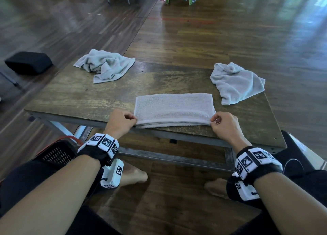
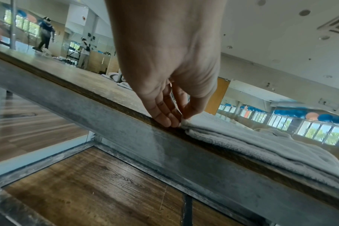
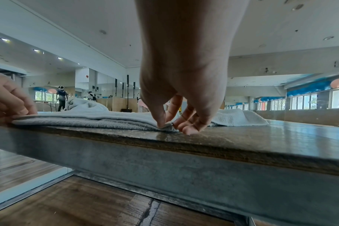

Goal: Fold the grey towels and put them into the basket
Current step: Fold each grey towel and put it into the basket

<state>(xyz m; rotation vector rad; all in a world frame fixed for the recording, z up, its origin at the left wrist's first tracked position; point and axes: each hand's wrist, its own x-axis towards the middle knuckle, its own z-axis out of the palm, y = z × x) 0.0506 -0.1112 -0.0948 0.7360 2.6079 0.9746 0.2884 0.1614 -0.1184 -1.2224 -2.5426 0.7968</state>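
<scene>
Pinching near corners of folded towel (image 1: 174, 109): left hand (image 1: 122, 120) clamps left corner, right hand (image 1: 225, 123) clamps right corner, thumb over, fingertips under. Towel lies flat on table (image 1: 70, 95) along near edge, layers stacked; grip likely there to square edges or start next fold. Count: three grey towels. One folded, left crumpled towel (image 1: 104, 65) at far left, right crumpled towel (image 1: 237, 82) at far right, both untouched. One black basket (image 1: 56, 154) on floor by left forearm, contents not visible. Two hands, both busy.

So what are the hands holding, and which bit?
The folded grey towel: the left hand pinches its near left corner, the right hand pinches its near right corner, at the table edge.
</scene>
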